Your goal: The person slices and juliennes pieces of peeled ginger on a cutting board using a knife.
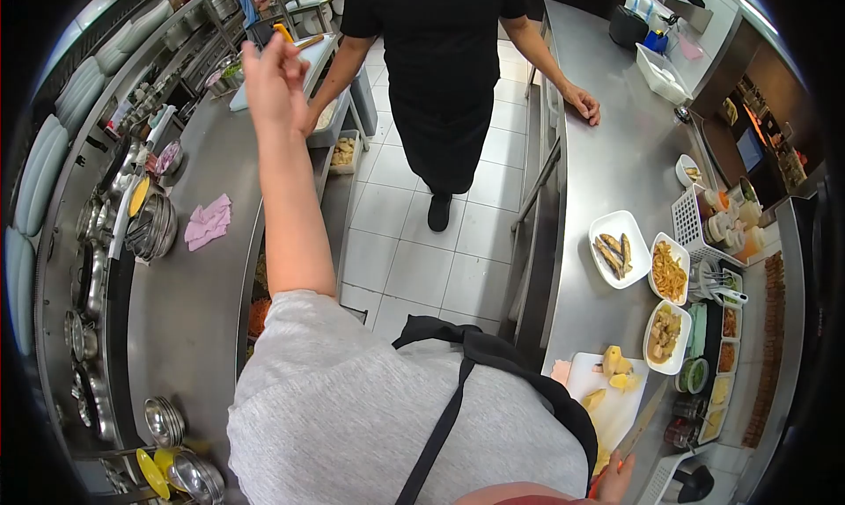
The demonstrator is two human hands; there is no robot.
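Knife (643, 421) in right hand (618, 479), left hand (275, 87) half-curled

It's a professional kitchen we're looking at, with one long steel worktop (180, 303) down the left, another worktop (612, 162) down the right, and a white tiled floor (414, 259) between. Plates (44, 162) stacked along the far left, metal bowls (165, 421) nested nearby, and over on the right, a knife (641, 423), a cutting board (632, 401) and white dishes (616, 221) of food!
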